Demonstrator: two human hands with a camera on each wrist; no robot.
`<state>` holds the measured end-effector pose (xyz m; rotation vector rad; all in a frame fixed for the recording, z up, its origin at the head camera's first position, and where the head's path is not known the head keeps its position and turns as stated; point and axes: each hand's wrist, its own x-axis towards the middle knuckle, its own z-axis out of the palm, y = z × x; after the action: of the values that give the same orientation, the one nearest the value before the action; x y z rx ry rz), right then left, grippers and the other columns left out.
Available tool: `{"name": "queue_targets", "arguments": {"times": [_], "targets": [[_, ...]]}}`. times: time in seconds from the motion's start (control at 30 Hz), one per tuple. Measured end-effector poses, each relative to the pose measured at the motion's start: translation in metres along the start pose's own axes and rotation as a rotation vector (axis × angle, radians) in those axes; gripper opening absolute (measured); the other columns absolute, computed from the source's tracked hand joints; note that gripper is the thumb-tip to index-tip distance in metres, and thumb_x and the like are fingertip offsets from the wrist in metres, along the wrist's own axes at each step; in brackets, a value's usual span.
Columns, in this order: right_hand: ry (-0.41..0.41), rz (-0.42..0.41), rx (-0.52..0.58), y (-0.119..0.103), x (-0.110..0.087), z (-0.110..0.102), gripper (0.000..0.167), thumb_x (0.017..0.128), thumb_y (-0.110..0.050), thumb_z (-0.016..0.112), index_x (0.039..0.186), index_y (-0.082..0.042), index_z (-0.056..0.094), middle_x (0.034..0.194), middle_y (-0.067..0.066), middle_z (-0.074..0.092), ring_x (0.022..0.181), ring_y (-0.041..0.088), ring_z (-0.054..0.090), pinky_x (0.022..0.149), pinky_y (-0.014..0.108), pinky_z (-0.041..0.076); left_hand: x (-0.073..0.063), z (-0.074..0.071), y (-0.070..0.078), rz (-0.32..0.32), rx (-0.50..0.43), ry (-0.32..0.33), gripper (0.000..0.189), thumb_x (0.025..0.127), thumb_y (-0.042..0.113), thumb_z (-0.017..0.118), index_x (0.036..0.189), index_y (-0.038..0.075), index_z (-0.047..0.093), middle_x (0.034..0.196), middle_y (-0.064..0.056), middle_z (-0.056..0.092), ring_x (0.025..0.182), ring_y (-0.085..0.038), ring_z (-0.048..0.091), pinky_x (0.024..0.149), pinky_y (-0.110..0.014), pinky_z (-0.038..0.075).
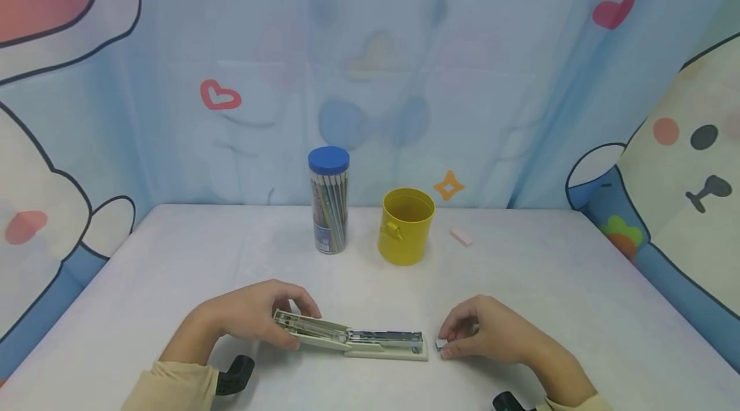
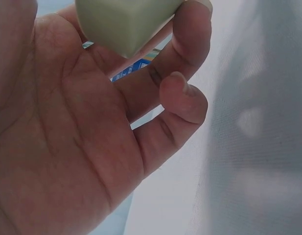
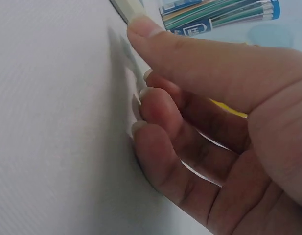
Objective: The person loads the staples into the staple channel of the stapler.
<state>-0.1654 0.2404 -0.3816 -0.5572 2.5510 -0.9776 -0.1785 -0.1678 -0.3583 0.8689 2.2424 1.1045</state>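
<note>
A pale green stapler (image 1: pixel 381 353) lies opened out on the table, its metal staple channel exposed. My left hand (image 1: pixel 254 313) grips the raised lid at its left end between thumb and fingers. In the left wrist view, the blunt end of the stapler (image 2: pixel 128 24) shows between the fingers, with the other fingers curled below. Just off the stapler's right end, my right hand (image 1: pixel 491 332) pinches a small, silvery strip of staples (image 1: pixel 441 344) close over the table. The right wrist view hides the strip behind the thumb; its other fingers curl near the tabletop.
Behind the stapler stand a clear tub of pencils (image 1: pixel 329 205) with a blue lid and a yellow bucket (image 1: pixel 406 231). A pink eraser-like block (image 1: pixel 461 237) lies right of the bucket. The white table (image 1: pixel 191 244) ends at a printed blue curtain (image 1: pixel 370 26).
</note>
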Motion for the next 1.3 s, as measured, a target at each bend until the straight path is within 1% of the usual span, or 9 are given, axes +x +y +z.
{"name": "queue_targets", "arguments": {"times": [0.17,0.23,0.4,0.67,0.77,0.9,1.07,1.17,1.3], "targets": [[0.007,-0.006,0.016,-0.003,0.001,-0.002,0.019,0.077,-0.029,0.088,0.089,-0.019,0.077,0.081,-0.006,0.067,0.078,0.018,0.059,0.067,0.029,0.051,0.0,0.0,0.0,-0.011,0.001,0.001,0.04,0.078,0.016,0.082,0.115,0.025,0.072,0.11,0.007,0.066,0.095,-0.022,0.061,0.081,-0.038,0.05],[0.005,-0.021,0.034,-0.005,0.002,-0.003,0.019,0.079,-0.029,0.087,0.09,-0.018,0.077,0.084,-0.006,0.068,0.078,0.018,0.06,0.069,0.029,0.053,-0.001,0.001,0.0,-0.02,0.0,0.002,0.039,0.078,0.017,0.082,0.115,0.027,0.072,0.11,0.007,0.066,0.097,-0.022,0.061,0.083,-0.039,0.049],[0.011,-0.066,0.068,-0.01,0.002,-0.003,0.019,0.08,-0.028,0.086,0.093,-0.017,0.077,0.088,-0.007,0.071,0.079,0.017,0.062,0.072,0.029,0.055,-0.002,0.0,0.001,-0.013,0.006,0.003,0.038,0.079,0.019,0.082,0.115,0.025,0.072,0.111,0.007,0.066,0.098,-0.023,0.06,0.085,-0.043,0.048],[0.05,-0.143,0.102,-0.023,0.003,0.003,0.016,0.083,-0.028,0.084,0.092,-0.017,0.078,0.086,-0.007,0.071,0.078,0.012,0.062,0.073,0.029,0.055,-0.002,0.001,0.0,-0.021,0.01,0.005,0.037,0.08,0.02,0.082,0.115,0.027,0.072,0.11,0.008,0.066,0.097,-0.023,0.06,0.085,-0.041,0.048],[0.062,-0.164,0.105,-0.027,0.003,0.006,0.016,0.083,-0.029,0.084,0.092,-0.018,0.078,0.084,-0.007,0.07,0.077,0.012,0.061,0.071,0.029,0.055,-0.001,0.001,0.0,-0.027,0.01,0.007,0.037,0.08,0.02,0.082,0.115,0.027,0.072,0.11,0.008,0.066,0.096,-0.023,0.06,0.083,-0.042,0.049],[0.068,-0.168,0.098,-0.03,0.005,0.01,0.016,0.082,-0.029,0.085,0.091,-0.018,0.077,0.082,-0.007,0.069,0.075,0.011,0.06,0.069,0.029,0.054,0.001,0.001,0.001,-0.04,0.003,0.009,0.037,0.08,0.019,0.082,0.114,0.027,0.072,0.108,0.007,0.066,0.094,-0.023,0.061,0.081,-0.042,0.05],[0.065,-0.192,0.087,-0.029,0.006,0.012,0.015,0.082,-0.03,0.085,0.09,-0.02,0.077,0.083,-0.009,0.069,0.075,0.01,0.06,0.068,0.028,0.054,0.0,0.002,0.002,-0.045,0.001,0.01,0.036,0.08,0.018,0.082,0.114,0.026,0.072,0.109,0.008,0.067,0.097,-0.022,0.061,0.083,-0.042,0.049],[0.067,-0.221,0.096,-0.028,0.006,0.014,0.015,0.083,-0.03,0.084,0.09,-0.019,0.077,0.084,-0.009,0.069,0.075,0.009,0.061,0.069,0.029,0.055,0.001,0.002,0.001,-0.043,0.001,0.009,0.036,0.08,0.018,0.082,0.114,0.026,0.072,0.108,0.008,0.066,0.095,-0.022,0.062,0.082,-0.041,0.05],[0.07,-0.237,0.09,-0.028,0.007,0.015,0.013,0.084,-0.03,0.083,0.09,-0.02,0.078,0.085,-0.01,0.069,0.076,0.009,0.062,0.069,0.029,0.055,0.002,0.003,0.001,-0.05,-0.005,0.01,0.036,0.08,0.017,0.082,0.113,0.027,0.072,0.108,0.007,0.066,0.092,-0.021,0.063,0.079,-0.039,0.051]]}}
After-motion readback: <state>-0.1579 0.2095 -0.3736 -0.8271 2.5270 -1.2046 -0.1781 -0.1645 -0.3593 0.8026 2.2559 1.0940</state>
